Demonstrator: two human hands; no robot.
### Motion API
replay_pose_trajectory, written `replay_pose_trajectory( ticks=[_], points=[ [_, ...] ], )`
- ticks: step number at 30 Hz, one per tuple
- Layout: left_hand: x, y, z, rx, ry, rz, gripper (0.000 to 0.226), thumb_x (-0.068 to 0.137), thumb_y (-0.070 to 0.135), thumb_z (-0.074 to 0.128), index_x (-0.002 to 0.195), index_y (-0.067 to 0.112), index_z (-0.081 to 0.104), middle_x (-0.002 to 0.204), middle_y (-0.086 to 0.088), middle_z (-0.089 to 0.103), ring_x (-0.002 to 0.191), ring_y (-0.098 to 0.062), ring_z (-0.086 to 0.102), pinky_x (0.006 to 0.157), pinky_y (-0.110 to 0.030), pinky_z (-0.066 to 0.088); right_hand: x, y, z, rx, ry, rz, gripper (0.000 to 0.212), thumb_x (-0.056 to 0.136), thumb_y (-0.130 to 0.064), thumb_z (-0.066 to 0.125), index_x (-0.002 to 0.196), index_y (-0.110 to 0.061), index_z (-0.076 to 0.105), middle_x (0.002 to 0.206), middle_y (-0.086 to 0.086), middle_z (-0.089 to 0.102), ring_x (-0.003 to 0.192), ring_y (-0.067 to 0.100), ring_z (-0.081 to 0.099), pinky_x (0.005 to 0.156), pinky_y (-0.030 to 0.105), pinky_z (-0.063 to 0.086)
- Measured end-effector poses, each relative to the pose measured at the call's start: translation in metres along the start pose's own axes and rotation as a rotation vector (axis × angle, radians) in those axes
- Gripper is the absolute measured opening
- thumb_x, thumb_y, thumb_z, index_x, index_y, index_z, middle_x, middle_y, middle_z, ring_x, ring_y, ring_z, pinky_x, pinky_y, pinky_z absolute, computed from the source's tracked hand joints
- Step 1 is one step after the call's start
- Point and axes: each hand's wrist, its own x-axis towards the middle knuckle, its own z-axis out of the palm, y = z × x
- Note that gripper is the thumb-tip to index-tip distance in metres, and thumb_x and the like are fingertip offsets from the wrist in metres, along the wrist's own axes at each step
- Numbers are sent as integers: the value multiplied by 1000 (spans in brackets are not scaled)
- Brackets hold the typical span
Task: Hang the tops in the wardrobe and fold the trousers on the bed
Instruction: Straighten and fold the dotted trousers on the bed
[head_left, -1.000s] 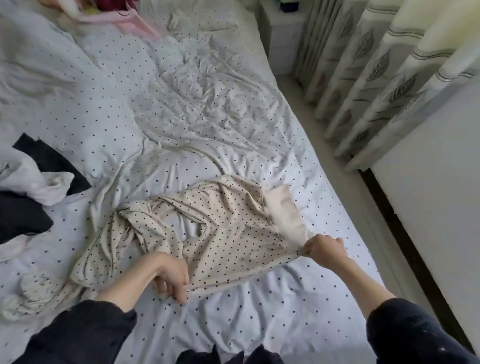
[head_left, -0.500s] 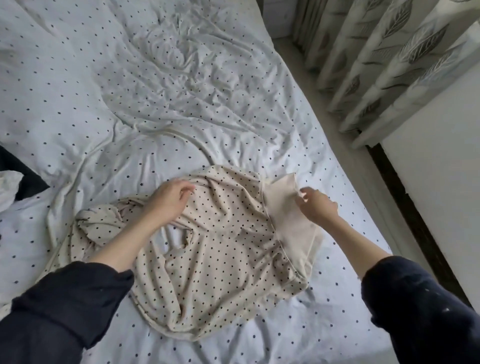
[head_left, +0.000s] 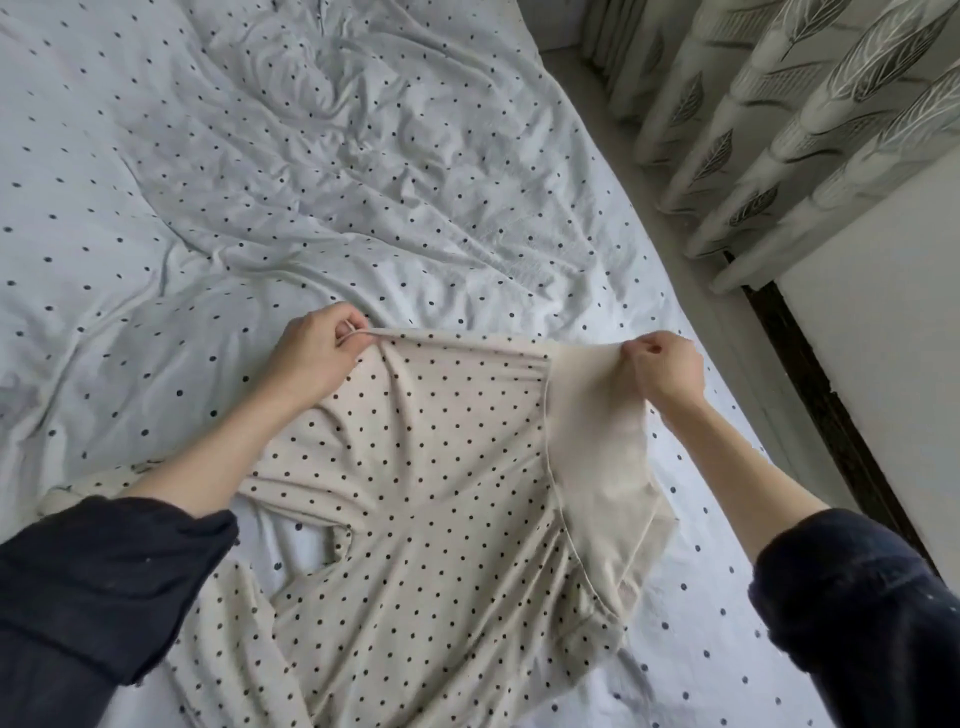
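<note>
You are now pinching the far edge of the dotted trousers (head_left: 426, 519) with your left hand (head_left: 311, 358) and their plain waistband with your right hand (head_left: 667, 371), having shifted both grips, stretching them flat on the bed (head_left: 260, 182) for folding.

Pale, leaf-patterned curtains (head_left: 779, 135) hanging in deep folds at upper right, hems near a strip of light floor (head_left: 691, 291) alongside. Below them, a white wall panel (head_left: 883, 338) edged by a dark skirting strip (head_left: 831, 415).
</note>
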Motion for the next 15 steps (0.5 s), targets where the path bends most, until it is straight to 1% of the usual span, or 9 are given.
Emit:
replay_pose_trajectory(
  ticks=[2,5,6,7,8,10,12,13,15],
  points=[
    [4,7,4,-9,-29,32,3,86,22,64,85,20,62,71,8,57,72,-14,53,67,-28,38,5,2,-3,-54,49,31,23,88,-16,44,98,-19,65,103,7,66,99,29,56,99,40,38],
    [-5,1,11,38,-164,25,5,85,25,65,89,23,64,85,4,61,85,-18,58,78,-35,46,-4,-1,7,-160,-11,52,25,89,-17,43,103,-22,63,106,7,65,92,26,51,97,39,27],
    [-13,-6,9,53,-189,11,10,85,26,65,94,22,64,93,1,63,91,-19,59,82,-35,46,-12,-4,13,-196,-37,48,27,90,-19,41,108,-22,61,110,7,63,96,25,51,95,40,25],
    [-21,-16,4,67,-187,1,16,86,27,65,100,20,64,100,0,64,96,-19,59,83,-34,45,-20,-5,18,-233,-48,24,31,92,-22,40,116,-23,59,118,6,60,105,25,51,95,41,25],
    [-29,-25,-2,87,-174,-7,21,86,28,65,105,18,64,105,0,64,99,-19,59,83,-32,44,-29,-6,23,-263,-49,-15,36,94,-25,38,125,-23,54,128,6,54,116,25,47,98,43,24],
    [-53,-47,-24,144,-165,-42,29,87,33,64,111,18,63,110,0,64,104,-18,58,84,-31,44,-55,-12,36,-302,-43,-138,41,97,-31,34,136,-22,44,145,7,38,134,25,32,107,50,18],
    [-72,-67,-43,213,-197,-80,36,87,40,62,115,19,60,116,1,63,107,-19,59,88,-36,47,-78,-19,46,-341,-27,-255,41,99,-33,32,138,-22,39,154,7,24,142,24,18,112,52,11],
    [-84,-77,-55,262,-200,-99,40,86,45,60,117,20,59,118,1,62,105,-20,59,86,-38,49,-92,-24,53,-350,-38,-312,40,99,-33,33,138,-22,38,155,7,19,144,22,13,113,53,9],
    [-109,-96,-80,356,-182,-116,47,84,55,55,119,23,56,116,3,63,97,-18,62,80,-36,51,-124,-41,70,-340,-83,-419,39,99,-33,36,137,-23,40,156,5,16,145,20,9,114,52,4]
  ],
)
